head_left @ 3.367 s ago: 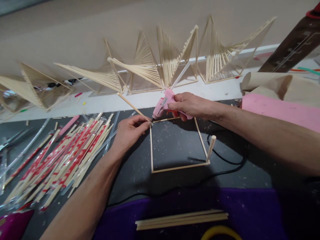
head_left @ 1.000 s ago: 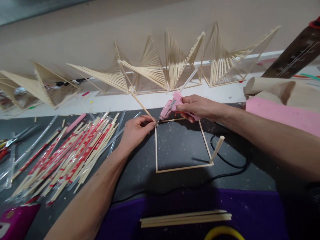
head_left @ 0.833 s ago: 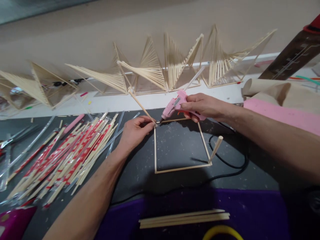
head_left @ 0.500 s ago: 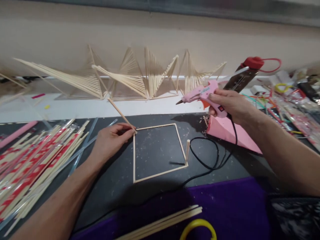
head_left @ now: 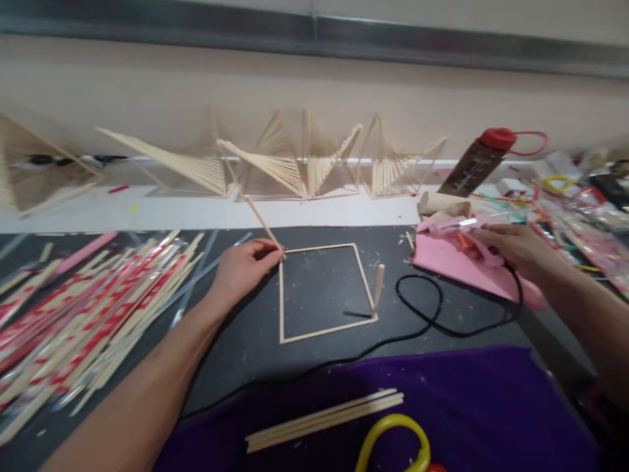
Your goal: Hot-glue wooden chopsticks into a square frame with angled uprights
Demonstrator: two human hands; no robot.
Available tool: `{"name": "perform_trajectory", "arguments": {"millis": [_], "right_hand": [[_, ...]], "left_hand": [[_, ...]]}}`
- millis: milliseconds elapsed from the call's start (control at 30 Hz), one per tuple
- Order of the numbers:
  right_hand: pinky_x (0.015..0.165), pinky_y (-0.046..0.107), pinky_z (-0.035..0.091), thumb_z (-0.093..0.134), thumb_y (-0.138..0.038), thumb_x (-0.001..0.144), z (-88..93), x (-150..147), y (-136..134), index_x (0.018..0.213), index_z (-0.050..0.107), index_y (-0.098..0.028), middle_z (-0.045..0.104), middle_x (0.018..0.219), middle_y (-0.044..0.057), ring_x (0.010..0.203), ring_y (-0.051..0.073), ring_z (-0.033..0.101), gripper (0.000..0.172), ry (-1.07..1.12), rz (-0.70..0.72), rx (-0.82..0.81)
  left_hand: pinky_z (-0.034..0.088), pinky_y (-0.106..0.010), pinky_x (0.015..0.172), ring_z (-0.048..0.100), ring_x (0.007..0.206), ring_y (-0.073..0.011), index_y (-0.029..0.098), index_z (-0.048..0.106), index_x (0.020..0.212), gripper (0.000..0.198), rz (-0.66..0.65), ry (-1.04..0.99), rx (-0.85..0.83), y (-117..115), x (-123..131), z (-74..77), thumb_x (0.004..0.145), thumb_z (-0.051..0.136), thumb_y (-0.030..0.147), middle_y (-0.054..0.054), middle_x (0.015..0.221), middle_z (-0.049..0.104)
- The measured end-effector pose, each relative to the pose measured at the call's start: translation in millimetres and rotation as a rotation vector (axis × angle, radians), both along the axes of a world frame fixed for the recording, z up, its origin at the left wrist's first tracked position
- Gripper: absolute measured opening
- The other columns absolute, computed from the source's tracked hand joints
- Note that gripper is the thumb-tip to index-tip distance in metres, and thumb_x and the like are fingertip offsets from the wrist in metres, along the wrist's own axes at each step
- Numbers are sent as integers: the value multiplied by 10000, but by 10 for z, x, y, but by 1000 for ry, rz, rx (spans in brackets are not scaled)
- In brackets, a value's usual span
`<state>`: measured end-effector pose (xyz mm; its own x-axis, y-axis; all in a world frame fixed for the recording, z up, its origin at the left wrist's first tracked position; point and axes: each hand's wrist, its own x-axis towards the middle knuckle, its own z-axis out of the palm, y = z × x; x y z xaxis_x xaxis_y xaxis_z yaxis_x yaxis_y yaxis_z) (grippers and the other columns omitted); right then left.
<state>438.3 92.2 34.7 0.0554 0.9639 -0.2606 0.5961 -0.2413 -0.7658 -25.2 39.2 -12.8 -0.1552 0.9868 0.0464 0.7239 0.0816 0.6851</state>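
My left hand (head_left: pixel 251 265) pinches the lower end of a wooden stick (head_left: pixel 263 223) that leans up and to the left from the back-left corner of a square stick frame (head_left: pixel 319 331). Another short stick (head_left: pixel 379 288) stands nearly upright at the frame's front-right corner. Over at the right, my right hand (head_left: pixel 514 246) is closed around a pink hot glue gun (head_left: pixel 459 226), somewhat blurred, just above a pink wrapped piece (head_left: pixel 457 259). The gun's black cord (head_left: pixel 393 342) loops across the dark table.
Several finished stick structures (head_left: pixel 270 164) line the wall. Packs of sticks (head_left: pixel 98 308) lie at the left. A dark bottle with a red lid (head_left: pixel 474 164) stands at the back right. In front, loose sticks (head_left: pixel 324 419) and a yellow ring-shaped handle (head_left: pixel 393 426) rest on purple cloth (head_left: pixel 472 393).
My right hand has carried the glue gun right and down, away from the frame to the pink piece. My left hand still holds the leaning stick. The camera view has shifted.
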Motion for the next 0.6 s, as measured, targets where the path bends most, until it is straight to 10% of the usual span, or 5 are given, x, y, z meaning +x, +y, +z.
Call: {"name": "perform_trajectory", "arguments": {"millis": [200, 367, 600], "right_hand": [[475, 324, 216, 524, -598, 792, 91, -215, 13, 787, 694, -273, 610, 624, 97, 394, 88, 255, 367, -1150, 136, 393], [567, 278, 356, 504, -319, 833, 288, -1172, 201, 829, 691, -233, 690, 760, 23, 634, 153, 574, 205, -758, 602, 755], [645, 253, 355, 560, -296, 812, -107, -2251, 561, 962, 711, -229, 694, 956, 19, 820, 148, 596, 223, -507, 1032, 695]], "left_hand": [[479, -262, 628, 610, 638, -137, 211, 725, 885, 305, -25, -65, 2, -25, 15, -29, 749, 581, 443, -37, 928, 722], [474, -264, 627, 605, 639, -139, 194, 721, 915, 329, -14, -102, -12, -45, 15, -33, 747, 595, 449, -37, 860, 721], [473, -245, 577, 573, 596, -108, 197, 726, 871, 266, 3, -118, -16, -48, 32, 1, 740, 626, 406, -22, 882, 715]]}}
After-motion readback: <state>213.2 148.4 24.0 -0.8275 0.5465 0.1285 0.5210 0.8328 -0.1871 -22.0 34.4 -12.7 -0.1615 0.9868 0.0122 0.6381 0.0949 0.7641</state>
